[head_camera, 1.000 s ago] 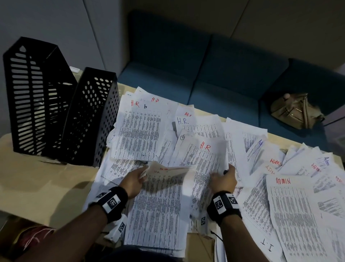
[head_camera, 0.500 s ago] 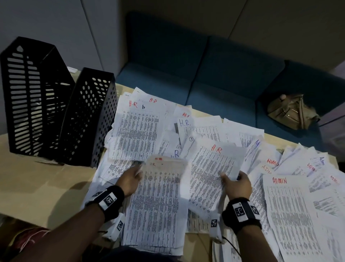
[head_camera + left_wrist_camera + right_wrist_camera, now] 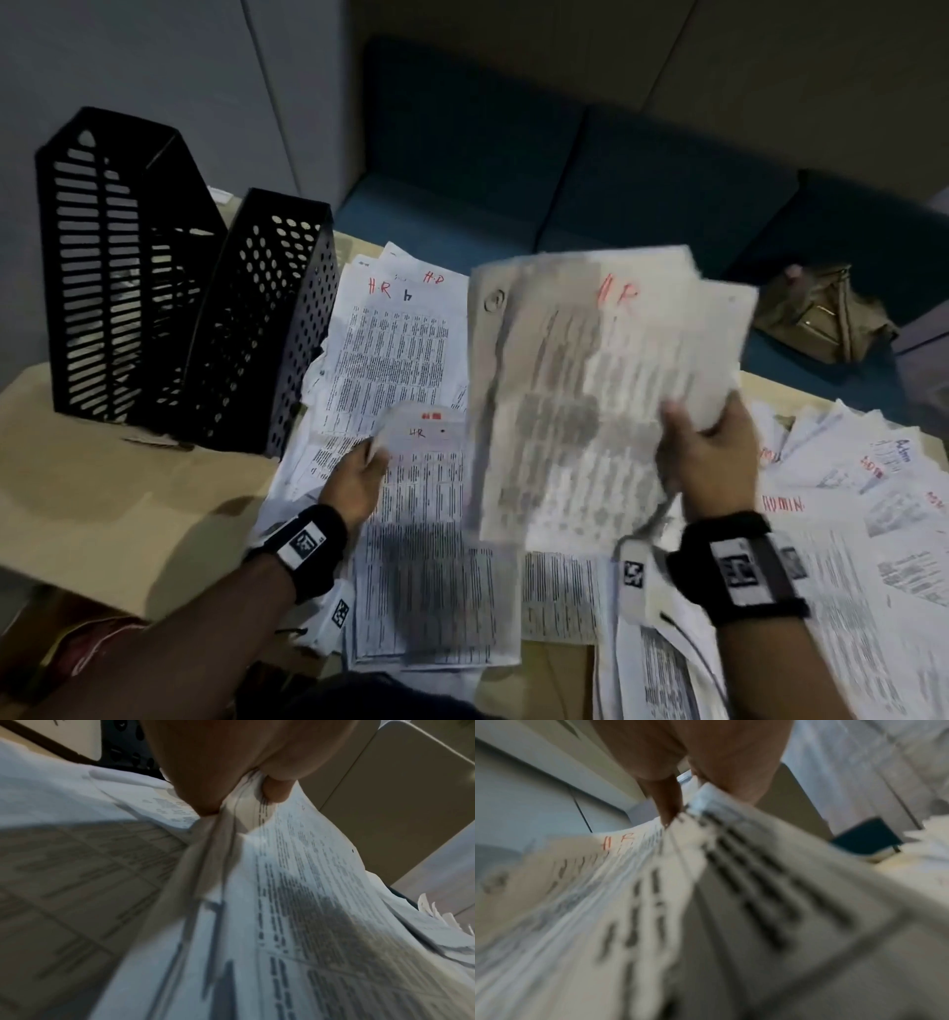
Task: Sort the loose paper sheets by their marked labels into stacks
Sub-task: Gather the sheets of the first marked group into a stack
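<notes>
Right hand (image 3: 711,452): pinches raised HR sheets (image 3: 590,390), centre frame, hiding papers behind.
Left hand (image 3: 357,480): grips HR stack (image 3: 436,555), lower centre.
File holders (image 3: 174,288): upper left.
Bag (image 3: 821,318): upper right.

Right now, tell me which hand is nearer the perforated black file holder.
Left. The left hand grips an HR-marked stack just right of the perforated black file holder. The right hand holds raised HR sheets farther right, across the papers.
</notes>
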Tool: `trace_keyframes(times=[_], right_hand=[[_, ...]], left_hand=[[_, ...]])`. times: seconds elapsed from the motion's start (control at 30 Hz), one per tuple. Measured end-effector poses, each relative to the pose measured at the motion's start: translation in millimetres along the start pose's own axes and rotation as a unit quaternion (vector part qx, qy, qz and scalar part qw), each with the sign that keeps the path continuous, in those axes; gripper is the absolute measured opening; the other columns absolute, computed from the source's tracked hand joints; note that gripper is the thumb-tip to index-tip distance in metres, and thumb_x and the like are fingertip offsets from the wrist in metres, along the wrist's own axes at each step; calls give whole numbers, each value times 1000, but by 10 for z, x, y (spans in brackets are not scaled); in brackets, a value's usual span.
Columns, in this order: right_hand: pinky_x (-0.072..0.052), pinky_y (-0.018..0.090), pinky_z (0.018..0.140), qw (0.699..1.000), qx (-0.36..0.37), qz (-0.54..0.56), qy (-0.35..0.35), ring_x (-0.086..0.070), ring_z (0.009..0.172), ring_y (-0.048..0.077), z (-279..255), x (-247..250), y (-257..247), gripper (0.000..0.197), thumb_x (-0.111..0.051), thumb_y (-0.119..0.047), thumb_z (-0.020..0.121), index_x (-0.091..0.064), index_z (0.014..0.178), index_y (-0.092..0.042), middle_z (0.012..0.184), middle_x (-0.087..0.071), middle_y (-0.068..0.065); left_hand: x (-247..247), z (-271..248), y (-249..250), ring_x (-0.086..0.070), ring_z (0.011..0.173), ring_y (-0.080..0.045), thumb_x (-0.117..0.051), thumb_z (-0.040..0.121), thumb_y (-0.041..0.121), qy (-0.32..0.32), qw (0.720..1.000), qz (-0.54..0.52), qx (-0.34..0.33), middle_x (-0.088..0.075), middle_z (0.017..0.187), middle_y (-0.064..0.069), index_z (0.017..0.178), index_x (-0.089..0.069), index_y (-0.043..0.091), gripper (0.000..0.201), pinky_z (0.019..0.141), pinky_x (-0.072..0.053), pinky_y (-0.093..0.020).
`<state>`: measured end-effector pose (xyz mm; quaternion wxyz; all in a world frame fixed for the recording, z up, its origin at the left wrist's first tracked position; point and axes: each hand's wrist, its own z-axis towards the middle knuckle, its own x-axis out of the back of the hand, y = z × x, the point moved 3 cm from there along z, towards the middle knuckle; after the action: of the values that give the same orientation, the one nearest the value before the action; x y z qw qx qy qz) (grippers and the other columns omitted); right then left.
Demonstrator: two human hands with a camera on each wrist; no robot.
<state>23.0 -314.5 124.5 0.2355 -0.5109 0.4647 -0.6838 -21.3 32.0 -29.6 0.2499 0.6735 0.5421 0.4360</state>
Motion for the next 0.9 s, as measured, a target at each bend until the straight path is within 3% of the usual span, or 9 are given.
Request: trace_keyframes(times=[0.1,0.17,0.23,0.33,0.4,0.5,0.63,0.77,0.9], right_hand=[[-47,33,85,992,-86,-63,-65,-60,106,27,-271,-465,344,41,-64,-21,89,-51,124,-4,117,-63,14],[-47,38,92,981,-146,-64,-106,-56,114,31,-527,-756,533,54,-62,-21,91,-38,137,-4,127,-57,15],[-49,32,78,973,-181,-44,-134,-59,98,29,-732,-980,691,53,-58,-15,92,-32,137,-5,113,-61,14],[-41,22,58,967,-171,-63,-178,-52,69,14,-906,-1220,833,50,-51,-10,95,-25,137,-5,82,-52,0],[-48,27,63,960,-154,-78,-223,-53,69,8,-937,-1314,839,43,-46,-8,97,-25,134,-8,81,-50,-5],[-52,36,69,940,-108,-142,-289,-59,72,17,-932,-1346,819,41,-41,-13,99,-24,136,-10,83,-60,8],[-40,26,70,905,-98,-202,-361,-51,80,15,-873,-1281,871,45,-45,-32,99,-35,133,-5,77,-47,-8],[-46,28,79,890,-80,-204,-399,-60,95,18,-793,-1198,869,63,-46,-60,86,-52,122,-9,100,-61,-2],[-53,43,89,953,-110,-104,-261,-59,111,28,-629,-1111,904,96,-46,-86,66,-41,125,-10,121,-59,8]], left_hand=[[-100,-38,78,-54,119,-31,-41,101,26,24,997,-72,23,-61,118,-8,131,-51,4,39,91,-40,-31],[-148,-56,133,-47,130,-31,-39,102,26,33,992,-112,41,-55,131,-12,137,-45,0,44,100,-36,-29],[-170,-72,156,-40,136,-28,-35,103,30,40,992,-109,55,-44,144,-14,141,-38,-3,50,104,-29,-24],[-188,-120,200,-56,108,-15,-40,98,47,38,997,-68,12,-51,131,0,142,-38,6,60,86,-38,-8],[-198,-117,173,-49,120,-14,-57,88,52,5,1000,-10,-25,-41,144,4,146,-30,15,74,101,-40,-22],[-180,-16,10,-38,138,-24,-64,86,44,9,1000,17,-14,-36,153,-5,149,-27,21,76,113,-33,-43],[-165,8,56,-48,128,-20,-66,77,60,18,999,-32,-15,-50,142,4,144,-35,27,80,107,-39,-42],[-205,7,216,-61,107,-16,-67,87,34,4,999,-11,-35,-64,116,10,124,-55,22,40,96,-46,-34],[-237,-4,282,-67,79,-29,-60,86,29,-36,998,-21,-39,-70,85,-11,94,-65,5,26,82,-55,-43]])
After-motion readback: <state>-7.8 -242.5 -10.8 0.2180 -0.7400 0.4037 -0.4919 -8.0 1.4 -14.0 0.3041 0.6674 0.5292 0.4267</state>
